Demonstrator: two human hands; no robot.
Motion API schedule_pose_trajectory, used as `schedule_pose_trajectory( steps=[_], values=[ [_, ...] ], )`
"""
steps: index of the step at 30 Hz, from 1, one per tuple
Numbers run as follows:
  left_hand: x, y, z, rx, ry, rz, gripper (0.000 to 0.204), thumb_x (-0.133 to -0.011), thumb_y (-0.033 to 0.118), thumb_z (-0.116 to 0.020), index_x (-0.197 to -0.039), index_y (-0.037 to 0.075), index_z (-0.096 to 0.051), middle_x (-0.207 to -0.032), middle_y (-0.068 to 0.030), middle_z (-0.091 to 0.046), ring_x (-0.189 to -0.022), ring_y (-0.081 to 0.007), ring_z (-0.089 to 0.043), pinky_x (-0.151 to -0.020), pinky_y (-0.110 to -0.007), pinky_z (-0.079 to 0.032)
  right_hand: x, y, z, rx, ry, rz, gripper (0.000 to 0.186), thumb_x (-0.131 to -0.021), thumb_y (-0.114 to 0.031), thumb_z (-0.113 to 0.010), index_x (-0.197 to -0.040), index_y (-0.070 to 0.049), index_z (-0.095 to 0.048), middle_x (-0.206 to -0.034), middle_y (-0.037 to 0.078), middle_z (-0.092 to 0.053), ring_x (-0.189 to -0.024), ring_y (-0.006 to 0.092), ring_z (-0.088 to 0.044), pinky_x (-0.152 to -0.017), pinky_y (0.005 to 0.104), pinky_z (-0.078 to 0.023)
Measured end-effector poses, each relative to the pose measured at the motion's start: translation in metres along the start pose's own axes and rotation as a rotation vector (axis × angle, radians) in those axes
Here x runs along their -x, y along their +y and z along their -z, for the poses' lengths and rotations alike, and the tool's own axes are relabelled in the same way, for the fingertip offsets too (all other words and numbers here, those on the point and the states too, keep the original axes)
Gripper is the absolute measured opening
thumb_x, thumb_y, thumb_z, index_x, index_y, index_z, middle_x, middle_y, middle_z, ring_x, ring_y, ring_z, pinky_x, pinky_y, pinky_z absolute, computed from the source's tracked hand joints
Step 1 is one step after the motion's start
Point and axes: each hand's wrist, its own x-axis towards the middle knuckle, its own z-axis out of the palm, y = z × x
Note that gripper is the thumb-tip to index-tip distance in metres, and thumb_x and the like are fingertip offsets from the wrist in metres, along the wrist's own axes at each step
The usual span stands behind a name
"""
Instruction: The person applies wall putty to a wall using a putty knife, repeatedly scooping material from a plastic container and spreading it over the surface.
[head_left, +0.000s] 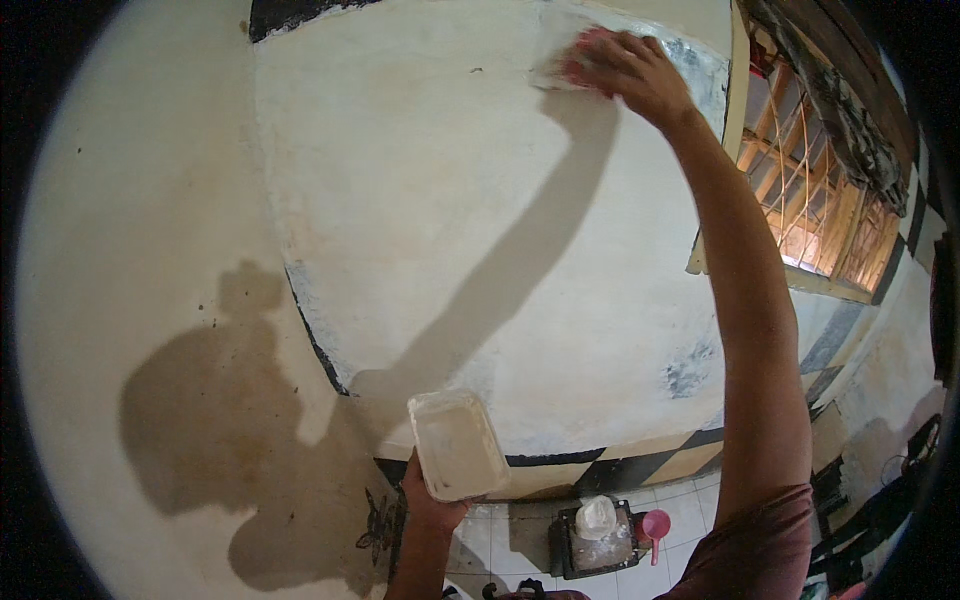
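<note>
My right hand [642, 78] is raised high against the white, patchy wall [450, 200], fingers closed on a red tool [585, 55] that is blurred and partly hidden by them, so its exact kind is unclear. It touches a pale smeared patch near the wall's upper right. My left hand [432, 505], low in the view, grips a rectangular off-white plastic container [455, 440] smeared with pale material, its inside facing up. My arm casts a long shadow across the wall.
Right of the wall patch is a barred window [795, 180] with a dark hanging cloth [850, 110]. Below, on the tiled floor [670, 560], stand a dark stool or box [570, 545] bearing a white bag [597, 517], and a pink dipper [656, 525]. Dark clutter lies at lower right.
</note>
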Motion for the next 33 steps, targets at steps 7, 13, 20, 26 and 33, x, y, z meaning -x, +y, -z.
schedule_pose_trajectory(
  steps=[7, 13, 20, 26, 33],
  values=[
    [-0.007, -0.007, -0.019, -0.073, 0.232, 0.021, 0.06, -0.097, 0.052, -0.036, -0.136, 0.009, -0.048, -0.123, -0.0163, -0.06, -0.105, -0.0379, -0.065, -0.073, -0.057, -0.059, 0.103, 0.077, 0.02, 0.021, 0.013, -0.142, 0.054, -0.076, -0.018, -0.071, -0.128, -0.031, -0.062, -0.136, -0.004, -0.055, -0.126, 0.0253, -0.049, -0.102, 0.0452, -0.041],
    [-0.012, -0.011, -0.005, -0.094, 0.148, 0.046, 0.059, -0.097, 0.052, -0.037, -0.138, 0.012, -0.047, -0.129, -0.014, -0.058, -0.113, -0.0393, -0.061, -0.084, -0.064, -0.053, -0.013, 0.006, -0.002, -0.119, 0.305, 0.097, 0.066, -0.067, -0.026, -0.078, -0.13, -0.035, -0.06, -0.137, -0.004, -0.053, -0.127, 0.0231, -0.048, -0.102, 0.0426, -0.041],
    [0.004, -0.002, -0.008, -0.024, 0.114, -0.068, 0.058, -0.098, 0.051, -0.032, -0.139, 0.013, -0.048, -0.13, -0.0106, -0.058, -0.115, -0.0346, -0.06, -0.086, -0.059, -0.053, -0.068, -0.059, -0.011, -0.074, 0.098, 0.009, 0.059, -0.077, -0.025, -0.072, -0.132, -0.039, -0.057, -0.138, -0.008, -0.051, -0.129, 0.0191, -0.046, -0.107, 0.0395, -0.039],
    [-0.001, -0.006, -0.004, -0.238, 0.125, -0.111, 0.059, -0.098, 0.051, -0.031, -0.142, 0.013, -0.045, -0.134, -0.0122, -0.056, -0.119, -0.0373, -0.058, -0.09, -0.062, -0.051, 0.091, 0.03, -0.005, -0.092, 0.1, 0.044, 0.066, -0.071, -0.02, -0.076, -0.135, -0.026, -0.057, -0.138, 0.002, -0.053, -0.124, 0.0299, -0.051, -0.103, 0.0476, -0.041],
    [-0.016, -0.029, -0.001, 0.023, 0.083, 0.006, 0.062, -0.097, 0.052, -0.028, -0.141, 0.012, -0.044, -0.134, -0.0149, -0.054, -0.118, -0.0408, -0.057, -0.089, -0.066, -0.049, 0.113, 0.068, 0.04, -0.011, 0.062, -0.255, 0.052, -0.081, -0.022, -0.067, -0.131, -0.032, -0.057, -0.131, 0.0, -0.057, -0.115, 0.0257, -0.056, -0.093, 0.045, -0.047]
  ],
)
